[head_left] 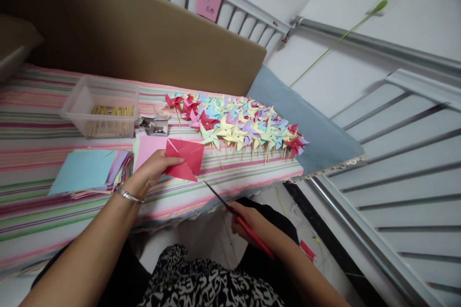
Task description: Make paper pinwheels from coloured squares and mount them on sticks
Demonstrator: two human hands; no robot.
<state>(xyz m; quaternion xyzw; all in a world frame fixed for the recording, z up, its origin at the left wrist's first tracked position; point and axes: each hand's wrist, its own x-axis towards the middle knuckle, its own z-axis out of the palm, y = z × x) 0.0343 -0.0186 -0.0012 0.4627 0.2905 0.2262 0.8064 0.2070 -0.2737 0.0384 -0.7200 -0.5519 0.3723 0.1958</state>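
Note:
A square of red paper [185, 156] is pinched in my left hand [158, 165], thumb on top, with slits visible at its corners. Around the red handles of a pair of scissors [218, 196] my right hand [248, 223] is closed; the dark blades point up and left, their tip just apart from the paper's lower right corner. Beneath and left of the red square lies pink paper [149, 146]. A stack of coloured paper [88, 165], light blue on top, sits left of my left wrist.
Many paper pinwheels [237, 132] on sticks stand across the striped cloth [29, 153]. A clear plastic box [75, 110] holds wooden sticks, with a small box of metal pieces [160, 128] beside it. A cardboard panel [162, 48] rises behind. Red paper scraps [308, 250] lie on the floor.

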